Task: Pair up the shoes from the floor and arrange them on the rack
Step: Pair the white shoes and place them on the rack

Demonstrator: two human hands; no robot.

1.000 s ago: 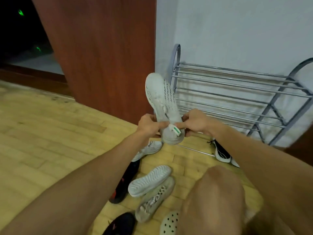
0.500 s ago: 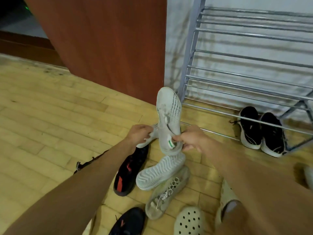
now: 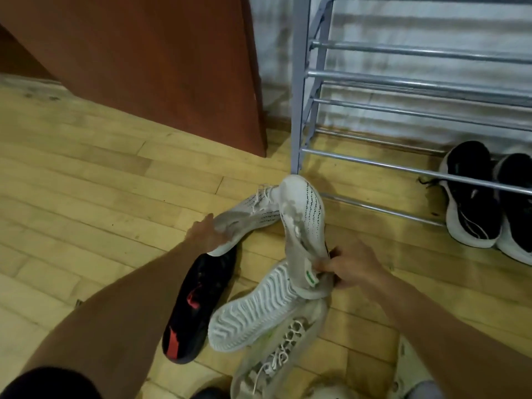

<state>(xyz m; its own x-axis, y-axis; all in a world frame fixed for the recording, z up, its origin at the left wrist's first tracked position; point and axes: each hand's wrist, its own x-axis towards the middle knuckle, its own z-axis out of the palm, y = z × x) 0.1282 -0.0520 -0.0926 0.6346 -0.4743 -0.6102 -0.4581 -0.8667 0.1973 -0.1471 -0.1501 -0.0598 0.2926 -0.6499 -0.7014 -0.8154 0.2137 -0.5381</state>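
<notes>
My right hand [image 3: 349,264] grips the heel of a white knit sneaker with black dashes [image 3: 303,218], toe pointing up toward the rack. My left hand [image 3: 205,233] is closed on the heel of its matching white sneaker [image 3: 253,213], which lies on the wooden floor. The grey metal shoe rack [image 3: 300,116] stands at the upper right against the wall. A black pair with white soles [image 3: 472,203] sits under its lowest bars.
On the floor below my hands lie a black-and-red shoe [image 3: 198,306], a white shoe turned sole up [image 3: 259,309], and a grey laced sneaker [image 3: 282,352]. A reddish wooden panel [image 3: 161,59] stands left of the rack.
The view dropped toward the floor. My left hand let go of the raised sneaker and took hold of the matching one on the floor; my right hand lowered its sneaker.
</notes>
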